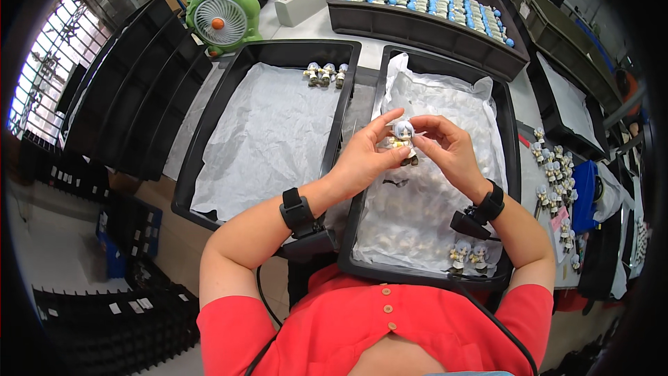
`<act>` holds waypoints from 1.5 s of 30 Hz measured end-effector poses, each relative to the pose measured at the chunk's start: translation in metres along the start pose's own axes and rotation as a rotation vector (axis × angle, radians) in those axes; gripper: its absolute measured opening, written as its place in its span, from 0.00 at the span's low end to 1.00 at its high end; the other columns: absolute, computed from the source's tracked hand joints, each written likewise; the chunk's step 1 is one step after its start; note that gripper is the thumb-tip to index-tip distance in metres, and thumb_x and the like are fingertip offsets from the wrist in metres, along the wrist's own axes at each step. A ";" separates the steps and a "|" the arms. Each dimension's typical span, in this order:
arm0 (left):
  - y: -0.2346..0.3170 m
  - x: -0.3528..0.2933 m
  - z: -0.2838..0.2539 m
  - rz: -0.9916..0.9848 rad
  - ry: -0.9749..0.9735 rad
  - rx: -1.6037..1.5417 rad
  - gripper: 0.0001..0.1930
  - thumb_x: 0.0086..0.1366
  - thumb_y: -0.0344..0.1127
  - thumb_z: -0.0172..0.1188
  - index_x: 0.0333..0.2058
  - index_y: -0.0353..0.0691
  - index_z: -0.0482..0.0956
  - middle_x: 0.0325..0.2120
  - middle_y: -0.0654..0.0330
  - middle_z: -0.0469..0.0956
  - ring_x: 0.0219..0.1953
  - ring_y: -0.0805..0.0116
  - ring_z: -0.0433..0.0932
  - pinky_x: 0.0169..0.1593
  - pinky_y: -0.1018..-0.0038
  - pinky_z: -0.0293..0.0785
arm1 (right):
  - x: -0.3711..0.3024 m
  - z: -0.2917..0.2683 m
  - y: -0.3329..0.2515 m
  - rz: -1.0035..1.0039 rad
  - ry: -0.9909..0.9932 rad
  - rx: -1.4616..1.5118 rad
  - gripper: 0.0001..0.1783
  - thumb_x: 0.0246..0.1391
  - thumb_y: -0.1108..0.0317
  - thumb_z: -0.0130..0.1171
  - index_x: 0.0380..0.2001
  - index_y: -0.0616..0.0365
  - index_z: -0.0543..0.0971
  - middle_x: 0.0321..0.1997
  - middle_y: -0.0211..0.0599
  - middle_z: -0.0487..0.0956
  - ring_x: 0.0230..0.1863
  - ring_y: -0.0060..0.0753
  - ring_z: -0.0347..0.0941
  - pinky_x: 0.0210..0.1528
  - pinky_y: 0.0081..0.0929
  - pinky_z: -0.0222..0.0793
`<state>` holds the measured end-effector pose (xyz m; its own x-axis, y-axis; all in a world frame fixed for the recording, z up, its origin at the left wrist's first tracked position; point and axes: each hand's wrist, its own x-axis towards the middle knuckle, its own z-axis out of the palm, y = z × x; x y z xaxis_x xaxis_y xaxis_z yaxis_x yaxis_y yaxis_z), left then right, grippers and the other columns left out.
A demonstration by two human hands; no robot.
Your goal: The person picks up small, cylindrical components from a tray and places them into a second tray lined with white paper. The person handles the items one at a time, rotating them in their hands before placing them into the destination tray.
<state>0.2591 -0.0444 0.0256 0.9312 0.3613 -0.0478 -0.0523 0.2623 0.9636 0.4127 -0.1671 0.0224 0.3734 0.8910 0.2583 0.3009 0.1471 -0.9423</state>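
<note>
One small figurine (403, 132), pale-haired and white-clothed with dark feet, is held up between the worker's hands; I'll make it the middle of the dial, with twelve straight out from the worker's chest. The left hand (362, 161) comes in from around seven, pinching the little body, thumb across its front and forefinger raised beside the head. The right hand (454, 157) comes from about four, fingers curled and tips close by the head; whether they grip it or only steady it, I can't tell. Both wrists carry black straps, and the worker wears a red top (431, 313).

All this happens above the far half of a dark tray (514, 160) lined with crumpled white sheeting (424, 212). A small dark piece (396, 182) lies on that lining at six o'clock, and two figurines (468, 256) rest toward five, in the tray's near corner. Just past ten, three more figurines (326, 75) sit close together in a second tray (299, 44), also paper-lined.

Farther out at ten is a green fan (221, 17) with an orange hub. At twelve, a grey-brown crate (431, 31) holds rows of blue-topped pieces (435, 3). Between three and four, loose figurines (557, 170) cluster on the table beside a blue bin (588, 195).
</note>
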 end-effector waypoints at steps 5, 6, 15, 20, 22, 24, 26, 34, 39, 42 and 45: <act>-0.005 0.005 -0.004 0.118 -0.070 0.033 0.24 0.60 0.23 0.54 0.56 0.39 0.62 0.48 0.61 0.69 0.49 0.74 0.72 0.53 0.76 0.69 | -0.001 0.002 -0.009 -0.213 0.008 -0.171 0.20 0.46 0.70 0.64 0.45 0.58 0.76 0.44 0.33 0.77 0.46 0.26 0.72 0.46 0.25 0.67; -0.005 0.005 -0.004 0.128 -0.080 0.045 0.23 0.60 0.22 0.54 0.55 0.38 0.63 0.48 0.61 0.69 0.49 0.74 0.71 0.54 0.76 0.68 | -0.002 0.002 -0.012 -0.239 0.000 -0.230 0.21 0.45 0.70 0.65 0.45 0.57 0.76 0.44 0.33 0.77 0.46 0.27 0.72 0.45 0.25 0.67; -0.006 0.005 -0.002 0.163 -0.121 0.016 0.19 0.60 0.19 0.52 0.50 0.38 0.66 0.47 0.62 0.70 0.50 0.75 0.71 0.54 0.76 0.68 | -0.003 0.003 -0.019 -0.348 0.017 -0.345 0.20 0.40 0.75 0.67 0.41 0.57 0.78 0.39 0.35 0.76 0.40 0.30 0.74 0.41 0.25 0.69; -0.008 0.006 -0.001 0.198 -0.107 0.007 0.16 0.59 0.17 0.50 0.45 0.37 0.69 0.42 0.64 0.73 0.47 0.76 0.73 0.51 0.77 0.69 | -0.004 0.007 -0.019 -0.403 0.030 -0.359 0.19 0.38 0.77 0.68 0.38 0.56 0.78 0.36 0.35 0.75 0.38 0.31 0.74 0.40 0.25 0.71; -0.007 0.005 -0.001 0.200 -0.104 0.035 0.15 0.59 0.17 0.50 0.44 0.37 0.69 0.41 0.64 0.73 0.47 0.76 0.73 0.51 0.77 0.69 | -0.005 0.009 -0.020 -0.420 0.027 -0.367 0.18 0.38 0.77 0.68 0.37 0.55 0.77 0.36 0.34 0.75 0.38 0.31 0.75 0.40 0.25 0.71; -0.007 0.005 -0.004 0.182 -0.122 0.072 0.14 0.60 0.19 0.53 0.44 0.38 0.69 0.42 0.64 0.73 0.48 0.75 0.73 0.54 0.76 0.68 | -0.006 0.010 -0.022 -0.424 0.029 -0.374 0.18 0.38 0.77 0.69 0.36 0.55 0.77 0.35 0.34 0.75 0.38 0.32 0.75 0.39 0.25 0.71; -0.007 0.006 -0.005 0.188 -0.122 0.081 0.14 0.60 0.19 0.52 0.44 0.38 0.69 0.42 0.64 0.73 0.48 0.75 0.73 0.54 0.76 0.68 | -0.006 0.010 -0.021 -0.429 0.026 -0.383 0.18 0.38 0.77 0.68 0.36 0.55 0.77 0.36 0.34 0.75 0.37 0.32 0.75 0.39 0.24 0.71; -0.007 0.004 -0.002 0.152 -0.117 0.026 0.21 0.60 0.22 0.55 0.53 0.37 0.66 0.44 0.62 0.73 0.47 0.74 0.73 0.52 0.76 0.70 | -0.002 0.008 -0.022 -0.403 0.045 -0.377 0.19 0.39 0.75 0.68 0.39 0.56 0.77 0.36 0.34 0.75 0.38 0.30 0.74 0.40 0.26 0.71; -0.005 0.003 -0.001 0.096 -0.120 0.019 0.26 0.61 0.28 0.59 0.58 0.37 0.62 0.45 0.61 0.74 0.46 0.73 0.74 0.49 0.76 0.72 | 0.001 -0.002 -0.009 -0.240 0.015 -0.256 0.18 0.45 0.70 0.65 0.42 0.57 0.77 0.37 0.35 0.77 0.39 0.28 0.75 0.41 0.24 0.71; -0.001 0.002 0.000 0.046 -0.068 0.031 0.27 0.61 0.30 0.59 0.58 0.37 0.62 0.44 0.60 0.74 0.45 0.73 0.75 0.48 0.76 0.72 | 0.001 -0.001 -0.003 -0.186 0.015 -0.098 0.17 0.49 0.70 0.63 0.43 0.60 0.77 0.38 0.36 0.78 0.39 0.26 0.76 0.42 0.23 0.72; -0.004 0.002 -0.003 0.016 -0.069 0.017 0.28 0.61 0.32 0.61 0.58 0.36 0.62 0.43 0.60 0.74 0.43 0.75 0.75 0.45 0.78 0.72 | 0.002 -0.002 0.002 -0.141 -0.011 -0.070 0.16 0.51 0.70 0.61 0.44 0.62 0.77 0.38 0.37 0.80 0.38 0.26 0.77 0.43 0.23 0.72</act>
<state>0.2599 -0.0418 0.0209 0.9530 0.3025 -0.0151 -0.0613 0.2415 0.9685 0.4160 -0.1664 0.0216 0.3140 0.8682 0.3843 0.4100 0.2411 -0.8797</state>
